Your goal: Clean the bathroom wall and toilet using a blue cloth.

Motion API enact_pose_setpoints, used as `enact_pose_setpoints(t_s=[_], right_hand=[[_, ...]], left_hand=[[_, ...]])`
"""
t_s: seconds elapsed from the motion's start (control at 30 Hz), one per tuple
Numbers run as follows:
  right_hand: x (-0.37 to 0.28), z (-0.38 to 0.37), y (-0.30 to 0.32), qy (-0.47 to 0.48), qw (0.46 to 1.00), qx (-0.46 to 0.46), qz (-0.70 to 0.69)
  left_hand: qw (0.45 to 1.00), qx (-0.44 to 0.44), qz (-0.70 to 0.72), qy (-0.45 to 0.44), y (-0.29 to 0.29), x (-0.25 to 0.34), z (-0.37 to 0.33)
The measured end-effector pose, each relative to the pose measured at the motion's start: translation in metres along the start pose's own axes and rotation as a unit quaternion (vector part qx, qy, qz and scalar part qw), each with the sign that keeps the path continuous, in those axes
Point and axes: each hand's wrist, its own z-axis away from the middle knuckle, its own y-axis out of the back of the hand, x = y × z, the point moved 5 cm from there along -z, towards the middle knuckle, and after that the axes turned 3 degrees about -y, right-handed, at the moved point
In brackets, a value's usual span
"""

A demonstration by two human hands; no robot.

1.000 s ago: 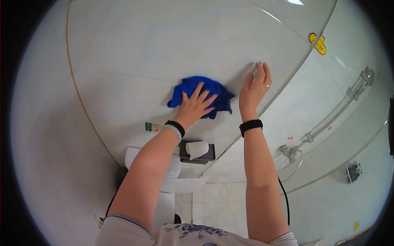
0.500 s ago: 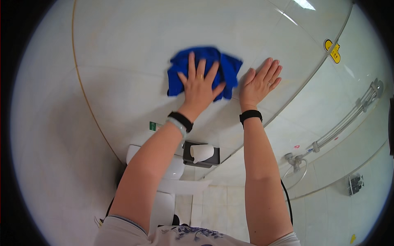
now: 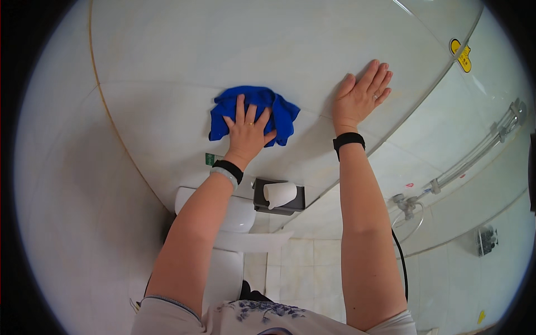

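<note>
A crumpled blue cloth point(image 3: 286, 114) lies flat against the pale tiled wall point(image 3: 184, 50). My left hand point(image 3: 247, 134) presses on it with the fingers spread, a ring on one finger and a black band and a pale bangle at the wrist. To the right, my right hand point(image 3: 363, 97) rests on the bare tile, its fingers stretched out and the thumb apart. It holds nothing and wears a black band at the wrist.
Below the hands, a dark grey holder point(image 3: 279, 204) carries a white paper roll point(image 3: 281, 194). A white toilet point(image 3: 237, 215) stands beneath my left arm. On the right are a shower rail point(image 3: 480, 151), a tap point(image 3: 403, 205) and a yellow sticker point(image 3: 462, 56).
My left hand and the blue cloth have slid left and down across the wall. My right hand sits slightly higher and farther right in view.
</note>
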Motion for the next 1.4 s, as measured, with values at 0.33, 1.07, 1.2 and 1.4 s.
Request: enact_pose_setpoints(t_s=[0.33,1.07,1.2,1.4], right_hand=[[0.002,0.0,0.0,-0.004,1.0,-0.009,0.011],[-0.001,-0.003,0.0,-0.001,1.0,0.002,0.012],[-0.001,-0.001,0.0,-0.01,1.0,-0.007,0.004],[0.0,-0.001,0.002,-0.003,1.0,-0.006,0.008]], left_hand=[[0.995,-0.053,0.059,0.059,0.018,-0.002,-0.005],[0.988,-0.036,0.026,0.148,0.011,-0.054,0.035],[0.986,-0.027,0.036,0.162,0.024,-0.057,0.022],[0.974,0.117,0.016,0.193,0.064,-0.093,-0.055]])
